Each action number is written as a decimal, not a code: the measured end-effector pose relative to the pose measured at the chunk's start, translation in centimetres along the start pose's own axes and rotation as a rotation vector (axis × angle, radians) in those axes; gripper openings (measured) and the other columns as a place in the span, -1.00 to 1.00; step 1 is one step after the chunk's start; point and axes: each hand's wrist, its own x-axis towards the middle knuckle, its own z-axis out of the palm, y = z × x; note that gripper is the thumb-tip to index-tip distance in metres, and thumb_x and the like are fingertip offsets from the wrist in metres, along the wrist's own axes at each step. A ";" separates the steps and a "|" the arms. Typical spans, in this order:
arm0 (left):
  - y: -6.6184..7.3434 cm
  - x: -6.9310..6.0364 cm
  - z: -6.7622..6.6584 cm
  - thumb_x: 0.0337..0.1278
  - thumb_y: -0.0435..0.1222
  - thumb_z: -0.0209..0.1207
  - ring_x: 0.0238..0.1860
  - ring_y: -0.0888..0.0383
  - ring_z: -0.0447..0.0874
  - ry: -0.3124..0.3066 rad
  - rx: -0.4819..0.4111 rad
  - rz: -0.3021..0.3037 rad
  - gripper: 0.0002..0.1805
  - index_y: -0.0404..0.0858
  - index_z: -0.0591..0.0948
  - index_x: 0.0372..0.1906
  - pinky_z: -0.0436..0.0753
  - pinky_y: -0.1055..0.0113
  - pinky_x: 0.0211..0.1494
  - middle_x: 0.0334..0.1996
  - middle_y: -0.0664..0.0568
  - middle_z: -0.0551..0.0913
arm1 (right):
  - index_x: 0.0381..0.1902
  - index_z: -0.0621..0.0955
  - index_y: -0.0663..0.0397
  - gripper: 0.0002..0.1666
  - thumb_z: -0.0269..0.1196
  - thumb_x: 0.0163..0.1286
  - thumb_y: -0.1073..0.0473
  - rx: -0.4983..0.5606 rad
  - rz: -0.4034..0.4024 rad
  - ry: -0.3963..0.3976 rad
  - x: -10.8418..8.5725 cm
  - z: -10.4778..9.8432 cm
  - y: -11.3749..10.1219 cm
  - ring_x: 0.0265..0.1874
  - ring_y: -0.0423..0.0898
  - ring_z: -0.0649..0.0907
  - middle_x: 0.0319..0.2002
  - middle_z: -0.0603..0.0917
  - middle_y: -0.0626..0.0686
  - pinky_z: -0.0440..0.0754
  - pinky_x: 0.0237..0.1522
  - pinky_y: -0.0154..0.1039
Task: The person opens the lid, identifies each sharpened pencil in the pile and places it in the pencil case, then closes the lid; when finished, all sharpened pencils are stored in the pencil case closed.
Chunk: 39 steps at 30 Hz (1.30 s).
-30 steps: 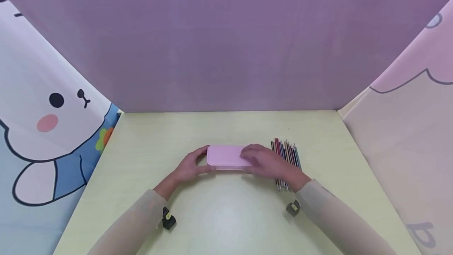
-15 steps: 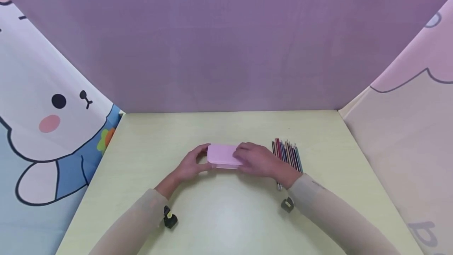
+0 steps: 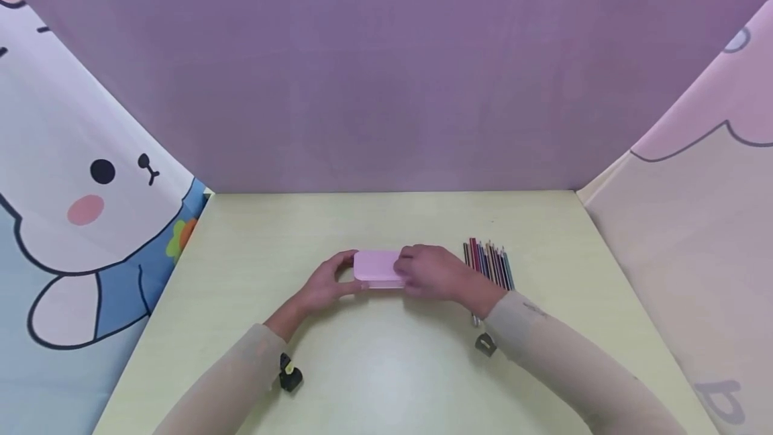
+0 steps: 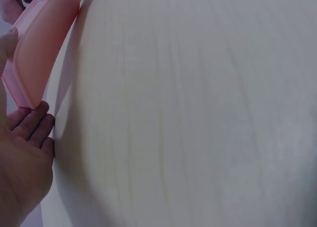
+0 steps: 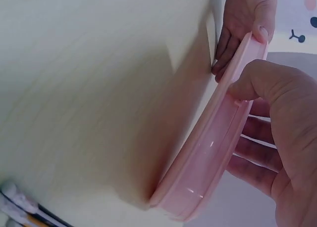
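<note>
A pink plastic pencil case with its lid down lies lengthwise across the middle of the table. At its left end my left hand holds it, thumb at the near corner and fingers by the far corner. My right hand grips it farther right, covering that end in the head view. The right wrist view shows the right thumb pressed on the case's narrow side near a small latch, with the fingers over the opposite face. Whether the case touches the table along its whole length, I cannot tell.
Several coloured pencils lie side by side right of the case, partly under my right forearm. Dark wrist cameras hang at both sleeves. A purple wall closes off the table's far edge, and printed cloths flank both sides.
My right hand has shifted a little leftward along the case, and its forearm has come inward. The left hand and the case have barely moved; the pencils lie as before.
</note>
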 end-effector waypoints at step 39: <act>1.2 0.6 -0.7 -0.05 0.00 0.56 0.47 -0.11 0.40 -0.007 0.068 -0.068 -0.01 -0.21 0.39 0.49 0.34 -0.01 0.58 0.34 -0.07 0.55 | -0.11 0.71 -0.07 -0.69 0.43 0.17 0.05 0.057 -0.078 0.027 1.1 0.0 1.4 -0.22 -0.20 0.72 -0.18 0.77 -0.10 0.76 -0.06 -0.28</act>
